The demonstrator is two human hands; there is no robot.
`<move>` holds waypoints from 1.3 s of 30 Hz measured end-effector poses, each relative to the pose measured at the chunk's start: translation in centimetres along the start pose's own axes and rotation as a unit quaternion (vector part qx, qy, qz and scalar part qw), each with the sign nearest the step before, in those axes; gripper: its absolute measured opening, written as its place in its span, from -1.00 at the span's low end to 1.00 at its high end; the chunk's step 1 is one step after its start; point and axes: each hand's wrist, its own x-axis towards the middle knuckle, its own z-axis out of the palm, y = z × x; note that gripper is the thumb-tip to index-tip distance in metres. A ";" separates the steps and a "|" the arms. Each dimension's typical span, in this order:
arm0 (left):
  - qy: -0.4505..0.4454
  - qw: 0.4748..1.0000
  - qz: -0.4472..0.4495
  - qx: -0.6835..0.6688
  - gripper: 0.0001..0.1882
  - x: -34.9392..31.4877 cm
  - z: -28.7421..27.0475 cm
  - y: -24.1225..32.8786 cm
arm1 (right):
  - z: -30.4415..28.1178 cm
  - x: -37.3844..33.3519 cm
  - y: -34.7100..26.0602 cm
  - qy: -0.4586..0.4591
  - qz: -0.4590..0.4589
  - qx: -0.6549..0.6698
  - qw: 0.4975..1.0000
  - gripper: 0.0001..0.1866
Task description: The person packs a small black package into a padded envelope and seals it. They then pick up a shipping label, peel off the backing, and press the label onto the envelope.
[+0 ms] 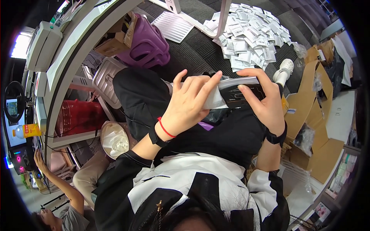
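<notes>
Above my lap, both hands hold a flat black box with fine light markings, its left end in or against a white wrapper. My right hand grips the box's right end, thumb on the near face and fingers over the top edge. At the other end, my left hand is closed around the white wrapper, with some fingers raised; its thumb is mostly hidden. How far the box sits inside the wrapper cannot be made out.
White flat packets lie heaped on the floor ahead. A purple stool bears a carton. At left are a lined bin, a red container and another person's arm by the desk. Cardboard boxes stand right.
</notes>
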 end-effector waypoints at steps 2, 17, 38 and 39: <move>-0.011 1.000 0.004 -0.013 0.07 -0.1 0.3 0.2 | -0.3 0.0 0.1 0.002 -0.026 -0.029 0.999 -0.71; -0.206 0.921 -0.055 -0.327 -0.36 -0.6 0.5 -0.9 | -1.5 0.2 0.5 -0.115 -0.037 0.006 0.993 -0.66; -0.145 0.888 -0.141 -0.414 -0.21 -1.4 2.8 0.3 | -0.2 -0.2 2.1 -0.021 0.018 0.043 0.999 -0.65; -0.146 0.898 -0.143 -0.389 -0.21 -1.4 2.8 0.2 | -0.2 -0.2 2.2 -0.017 0.012 0.051 0.998 -0.65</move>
